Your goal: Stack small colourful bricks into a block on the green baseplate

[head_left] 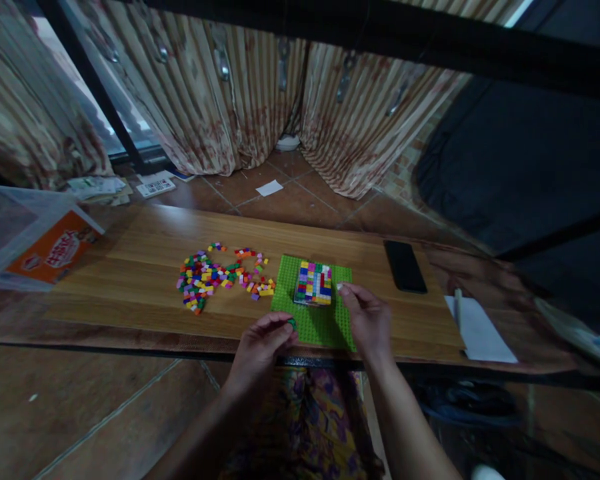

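Observation:
A green baseplate [285, 293] lies on the wooden table near its front edge. A many-coloured block of small bricks [313, 283] stands on the baseplate. My left hand [263, 343] rests at the plate's front left corner, fingers pinched on a small green brick [292, 323]. My right hand [367, 320] is just right of the block, thumb and forefinger pinched on a tiny pale brick [339, 287] beside the block's right side. A scatter of loose coloured bricks [215, 275] lies to the left of the plate.
A black phone [405, 265] lies right of the plate. A white sheet with a pen [475, 327] sits at the table's right end. A clear plastic bag with an orange label [40, 247] lies at the left end. Curtains hang behind.

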The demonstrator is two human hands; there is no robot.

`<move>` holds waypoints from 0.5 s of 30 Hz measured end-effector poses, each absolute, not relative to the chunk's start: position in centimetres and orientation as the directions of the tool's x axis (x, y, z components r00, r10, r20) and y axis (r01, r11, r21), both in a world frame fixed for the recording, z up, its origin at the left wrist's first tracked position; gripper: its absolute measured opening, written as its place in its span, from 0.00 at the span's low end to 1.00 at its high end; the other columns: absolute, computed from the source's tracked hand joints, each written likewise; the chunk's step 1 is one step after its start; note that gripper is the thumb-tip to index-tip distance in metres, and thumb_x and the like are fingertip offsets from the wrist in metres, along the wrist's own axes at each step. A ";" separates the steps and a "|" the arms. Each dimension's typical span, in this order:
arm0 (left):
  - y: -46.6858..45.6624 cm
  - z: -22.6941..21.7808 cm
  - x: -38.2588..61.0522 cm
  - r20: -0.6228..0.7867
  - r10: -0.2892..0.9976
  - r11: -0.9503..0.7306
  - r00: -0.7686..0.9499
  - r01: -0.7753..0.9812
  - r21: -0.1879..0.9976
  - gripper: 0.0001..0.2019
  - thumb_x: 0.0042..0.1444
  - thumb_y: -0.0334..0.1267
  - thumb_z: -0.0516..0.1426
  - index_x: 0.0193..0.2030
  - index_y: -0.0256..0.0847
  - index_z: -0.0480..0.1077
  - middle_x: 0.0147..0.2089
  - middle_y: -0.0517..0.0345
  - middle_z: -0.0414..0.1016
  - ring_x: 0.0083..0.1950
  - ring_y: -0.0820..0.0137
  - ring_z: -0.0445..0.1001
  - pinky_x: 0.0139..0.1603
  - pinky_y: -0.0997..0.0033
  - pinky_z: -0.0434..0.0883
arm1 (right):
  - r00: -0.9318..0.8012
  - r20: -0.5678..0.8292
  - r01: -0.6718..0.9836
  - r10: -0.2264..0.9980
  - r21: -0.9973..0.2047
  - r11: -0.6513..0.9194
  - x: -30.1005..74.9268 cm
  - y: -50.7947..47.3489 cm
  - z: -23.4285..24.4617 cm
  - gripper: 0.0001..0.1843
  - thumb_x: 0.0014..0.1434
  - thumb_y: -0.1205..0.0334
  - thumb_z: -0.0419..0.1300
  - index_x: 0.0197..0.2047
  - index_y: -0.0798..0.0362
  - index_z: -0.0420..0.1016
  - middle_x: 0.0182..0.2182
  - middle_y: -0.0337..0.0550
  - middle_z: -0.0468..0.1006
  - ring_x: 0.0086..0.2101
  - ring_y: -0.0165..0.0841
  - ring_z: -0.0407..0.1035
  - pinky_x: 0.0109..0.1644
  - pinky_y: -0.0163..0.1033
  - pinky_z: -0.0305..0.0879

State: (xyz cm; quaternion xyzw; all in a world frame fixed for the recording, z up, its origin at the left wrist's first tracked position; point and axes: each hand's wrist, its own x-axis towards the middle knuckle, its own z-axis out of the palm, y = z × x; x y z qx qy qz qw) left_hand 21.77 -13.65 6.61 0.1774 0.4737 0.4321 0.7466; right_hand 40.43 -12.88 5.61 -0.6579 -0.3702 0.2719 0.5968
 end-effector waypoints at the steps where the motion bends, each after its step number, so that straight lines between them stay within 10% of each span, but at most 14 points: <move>1: -13.6 6.5 21.7 -0.557 0.812 0.565 0.174 -0.471 0.677 0.20 0.31 0.39 0.74 0.33 0.38 0.78 0.30 0.62 0.77 0.31 0.75 0.76 0.38 0.74 0.74 | 0.564 0.134 0.231 0.815 -0.973 0.000 40.9 -12.2 5.4 0.11 0.54 0.52 0.66 0.33 0.50 0.84 0.33 0.43 0.84 0.36 0.37 0.75 0.43 0.43 0.70; 15: -13.4 5.0 20.7 -0.585 0.797 0.589 0.150 -0.407 0.698 0.18 0.35 0.39 0.72 0.35 0.38 0.77 0.30 0.62 0.76 0.32 0.77 0.72 0.38 0.76 0.71 | 0.416 0.185 0.469 0.890 -0.882 -0.036 42.9 -8.2 3.6 0.10 0.54 0.54 0.64 0.32 0.51 0.83 0.33 0.43 0.82 0.34 0.35 0.73 0.39 0.40 0.67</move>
